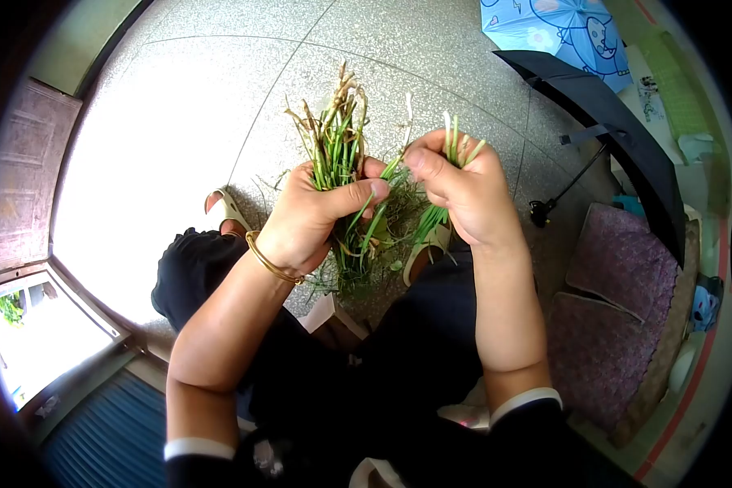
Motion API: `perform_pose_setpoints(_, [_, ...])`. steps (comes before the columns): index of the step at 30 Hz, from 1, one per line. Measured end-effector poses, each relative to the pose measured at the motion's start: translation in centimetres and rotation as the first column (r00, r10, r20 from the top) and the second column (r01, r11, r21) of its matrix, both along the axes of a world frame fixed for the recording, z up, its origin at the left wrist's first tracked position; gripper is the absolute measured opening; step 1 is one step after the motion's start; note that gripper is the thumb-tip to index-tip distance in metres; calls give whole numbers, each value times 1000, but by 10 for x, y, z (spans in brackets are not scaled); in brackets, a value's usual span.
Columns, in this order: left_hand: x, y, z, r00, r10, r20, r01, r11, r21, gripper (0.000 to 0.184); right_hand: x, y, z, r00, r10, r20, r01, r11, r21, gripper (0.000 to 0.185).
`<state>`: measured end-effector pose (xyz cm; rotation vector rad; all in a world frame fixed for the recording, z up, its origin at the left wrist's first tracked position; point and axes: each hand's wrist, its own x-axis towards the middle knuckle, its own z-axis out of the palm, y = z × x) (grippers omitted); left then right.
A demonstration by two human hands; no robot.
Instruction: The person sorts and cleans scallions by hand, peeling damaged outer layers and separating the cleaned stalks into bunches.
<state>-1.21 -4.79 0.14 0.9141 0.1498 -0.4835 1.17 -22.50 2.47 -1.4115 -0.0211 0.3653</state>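
My left hand (317, 207) is wrapped round a thick bunch of green stalks (337, 142) with brownish, withered ends pointing up; they look like chives or thin scallions. In my right hand (461, 183) is a smaller bundle of cleaner green stalks (431, 221), pale cut ends sticking up above the fingers. The right thumb and forefinger also pinch a single stalk with a whitish tip (407, 110), whose lower part reaches toward the left thumb. Below both hands, loose green strands and trimmings (366, 272) lie on the floor between my feet.
An open black umbrella (618, 138) stands at the right, with a blue patterned umbrella (557, 37) behind it. Purple quilted cushions (606, 325) lie at the right. A doorway (45, 333) is at the left. My slippers (226, 213) rest on the speckled tile floor (211, 98).
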Motion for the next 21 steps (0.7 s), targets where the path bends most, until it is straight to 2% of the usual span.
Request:
perform_pose_setpoints(3, [-1,-1,2,1000,8,-20,-8,1000,6,16,2,-4,-3,998,-57,-35,60,994,88,12])
perform_pose_setpoints(5, [-1,0,0,1000,-4,-14,4,1000,1,16,3,-4,-3,997,-68,-33,70,994,87,12])
perform_pose_setpoints(8, [0,0,-2,1000,-11,-2,11,1000,-8,16,2,-3,-3,999,-28,-37,31,995,91,13])
perform_pose_setpoints(10, [0,-1,-2,1000,-7,3,8,1000,-11,16,0,1,-1,999,30,31,-30,999,11,11])
perform_pose_setpoints(13, [-1,-4,2,999,-11,34,11,1000,-5,15,-3,6,-4,997,75,38,-77,996,55,11])
perform_pose_setpoints(15, [-3,-7,13,995,0,-96,0,1000,-2,15,-3,7,-4,994,99,39,-102,992,72,10])
perform_pose_setpoints(16, [-3,-6,10,995,0,-97,0,1000,-1,15,-3,7,-4,995,91,48,-94,994,63,10])
perform_pose_setpoints(19, [-2,-4,6,997,-81,-11,81,997,-3,16,-3,5,-5,997,60,56,-62,997,43,9])
perform_pose_setpoints(21, [-1,-4,11,997,-59,47,53,993,107,14,-1,0,-4,998,36,56,-38,999,31,9])
